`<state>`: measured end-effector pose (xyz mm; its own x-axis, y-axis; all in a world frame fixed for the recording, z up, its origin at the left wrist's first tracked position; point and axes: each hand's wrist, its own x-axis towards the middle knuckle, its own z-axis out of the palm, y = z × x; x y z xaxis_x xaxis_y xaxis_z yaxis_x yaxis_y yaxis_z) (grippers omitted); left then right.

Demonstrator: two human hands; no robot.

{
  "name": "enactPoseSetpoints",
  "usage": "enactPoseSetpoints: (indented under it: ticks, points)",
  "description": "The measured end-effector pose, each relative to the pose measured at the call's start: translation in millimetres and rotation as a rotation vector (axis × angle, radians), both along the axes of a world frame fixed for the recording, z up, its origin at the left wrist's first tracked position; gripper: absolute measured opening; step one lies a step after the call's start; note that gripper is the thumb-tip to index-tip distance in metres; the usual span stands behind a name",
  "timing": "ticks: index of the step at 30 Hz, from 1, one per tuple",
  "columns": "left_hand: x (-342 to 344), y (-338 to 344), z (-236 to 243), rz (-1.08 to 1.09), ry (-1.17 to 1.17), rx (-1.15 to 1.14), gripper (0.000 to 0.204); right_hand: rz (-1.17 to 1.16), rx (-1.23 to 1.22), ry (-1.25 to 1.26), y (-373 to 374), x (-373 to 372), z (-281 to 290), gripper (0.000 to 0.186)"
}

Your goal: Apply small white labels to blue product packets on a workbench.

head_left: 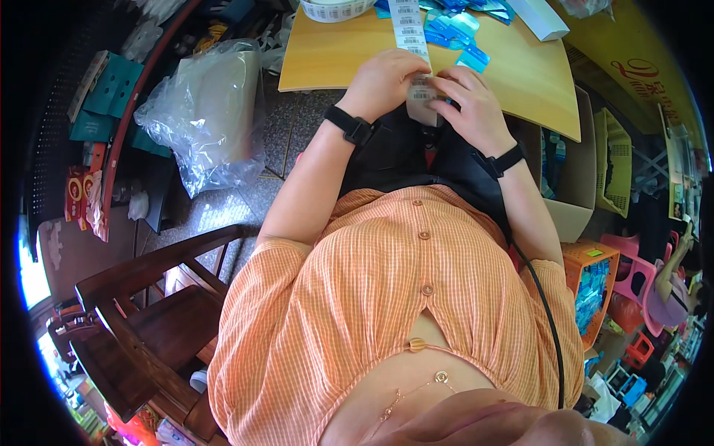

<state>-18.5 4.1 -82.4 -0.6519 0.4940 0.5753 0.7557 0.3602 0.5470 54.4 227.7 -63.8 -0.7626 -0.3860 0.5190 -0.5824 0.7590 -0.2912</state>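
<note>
A long strip of white barcode labels [410, 33] runs down the table toward me, and its near end hangs over the front edge. My left hand [381, 83] is closed on the strip from the left, thumb and fingertips pressed on it. From the right, my right hand [474, 104] pinches the edge of the loose end, which is slightly blurred. Close beyond my right hand lies a small blue packet [473, 58] on the yellow wooden table [335, 56]. Several more blue packets [448, 28] are heaped behind it.
A round white container [336, 10] and a long white box [537, 18] stand at the table's back. A cardboard box [576, 212] is under its right side, near an orange basket [602, 253]. On my left are a clear plastic bag [216, 111] and a wooden chair [160, 327].
</note>
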Motion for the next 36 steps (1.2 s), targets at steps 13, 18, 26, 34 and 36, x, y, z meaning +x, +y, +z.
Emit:
enactPoseSetpoints:
  ticks: [13,18,26,34,36]
  points:
    - [3,3,7,0.029,0.077,0.023,0.015,-0.183,-0.378,-0.152,23,5,14,0.010]
    - [18,14,12,-0.030,0.049,-0.073,0.029,-0.320,-0.710,-0.426,53,-20,10,0.019]
    - [32,17,23,-0.015,0.109,-0.343,0.046,-0.146,-0.579,-0.429,50,-40,-1,0.020]
    - [35,18,26,-0.010,0.065,-0.338,0.047,-0.148,-0.737,-0.572,48,-45,28,0.020]
    - [36,19,27,0.008,0.051,-0.323,0.048,-0.292,-0.800,-0.816,52,-38,36,0.021]
